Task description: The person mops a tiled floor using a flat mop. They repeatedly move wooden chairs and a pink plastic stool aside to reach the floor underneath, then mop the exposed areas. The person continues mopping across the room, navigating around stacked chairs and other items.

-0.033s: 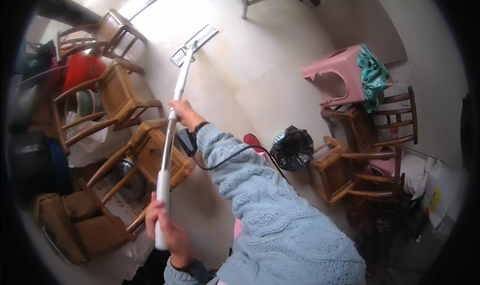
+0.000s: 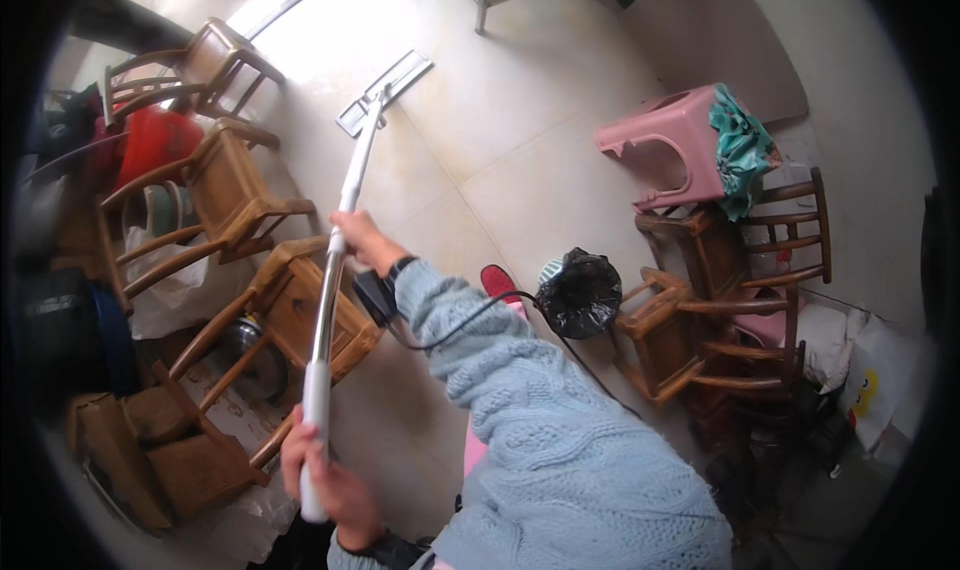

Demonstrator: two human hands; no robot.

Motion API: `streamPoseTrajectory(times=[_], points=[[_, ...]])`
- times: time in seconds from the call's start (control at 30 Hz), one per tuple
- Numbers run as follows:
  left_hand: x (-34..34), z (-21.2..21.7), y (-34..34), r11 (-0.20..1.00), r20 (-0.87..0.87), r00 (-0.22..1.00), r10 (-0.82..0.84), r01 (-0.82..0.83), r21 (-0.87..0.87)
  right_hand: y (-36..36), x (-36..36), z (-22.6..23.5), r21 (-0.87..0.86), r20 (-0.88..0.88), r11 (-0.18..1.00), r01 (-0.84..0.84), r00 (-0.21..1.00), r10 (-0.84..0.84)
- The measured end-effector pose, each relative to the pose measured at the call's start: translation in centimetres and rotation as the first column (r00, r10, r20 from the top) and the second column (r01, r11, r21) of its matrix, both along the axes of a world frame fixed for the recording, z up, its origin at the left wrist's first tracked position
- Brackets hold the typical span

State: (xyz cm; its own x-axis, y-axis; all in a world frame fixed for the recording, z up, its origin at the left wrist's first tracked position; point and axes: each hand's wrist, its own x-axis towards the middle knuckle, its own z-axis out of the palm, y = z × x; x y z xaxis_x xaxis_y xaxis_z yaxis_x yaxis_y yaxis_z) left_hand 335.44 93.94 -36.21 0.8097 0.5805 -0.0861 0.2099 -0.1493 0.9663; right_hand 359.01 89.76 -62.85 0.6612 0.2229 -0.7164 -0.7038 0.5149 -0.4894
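Note:
A flat mop with a white and silver pole slants across the floor, its wide rectangular head lying on the pale tiles. My right hand is wrapped round the pole about midway. Lower down, my left hand closes on the white grip near the pole's end; it is slightly blurred. A black strap circles my right wrist, and a small black box with a cable sits beside it. The blue knitted sleeve of my right arm covers much of the lower middle.
Several wooden chairs line the left side, near a red container. On the right stand a pink plastic stool with teal cloth, more wooden chairs and a bin with a black bag. A red shoe shows beside the bin.
The pole's lower end and both hands have shifted slightly left, the grip end also a little down. The whole view has moved slightly, and more of the red shoe shows.

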Motion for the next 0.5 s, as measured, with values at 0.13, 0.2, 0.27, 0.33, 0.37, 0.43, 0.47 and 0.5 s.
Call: streamPoseTrajectory(times=[0.13,0.2,0.27,0.33,0.37,0.43,0.47,0.5], points=[[-2.0,8.6,6.8,0.997,0.181,0.980,0.080,-0.081,0.000,1.0,-11.1,5.8,0.228,-0.061,0.971,0.075,0.996,-0.062],[-3.3,12.3,9.8,1.000,0.167,0.986,0.023,-0.019,-0.022,0.5,-16.3,9.2,0.209,-0.189,0.975,0.069,0.982,-0.029],[-4.4,13.6,10.8,0.994,0.098,0.995,0.005,0.005,-0.108,-1.9,-20.2,11.1,0.205,-0.284,0.975,0.083,0.959,-0.022],[-5.3,13.4,9.7,0.978,0.043,0.998,-0.041,0.049,-0.201,-4.8,-22.3,11.7,0.153,-0.304,0.985,0.075,0.952,-0.025],[-5.8,13.2,8.6,0.990,-0.004,0.999,-0.032,0.031,-0.138,-6.0,-22.7,11.6,0.073,-0.352,0.996,0.058,0.936,-0.029],[-6.1,13.5,6.6,0.989,0.053,0.996,-0.078,0.084,-0.118,-7.8,-22.9,11.5,0.111,-0.330,0.993,0.044,0.944,-0.005],[-6.1,14.0,6.0,0.987,0.054,0.988,-0.142,0.145,-0.074,-8.3,-22.9,11.6,0.097,-0.348,0.995,0.027,0.937,0.009],[-6.1,14.6,5.3,0.987,0.118,0.985,-0.125,0.135,-0.085,-8.5,-22.7,11.8,0.117,-0.336,0.993,0.005,0.941,0.035]])
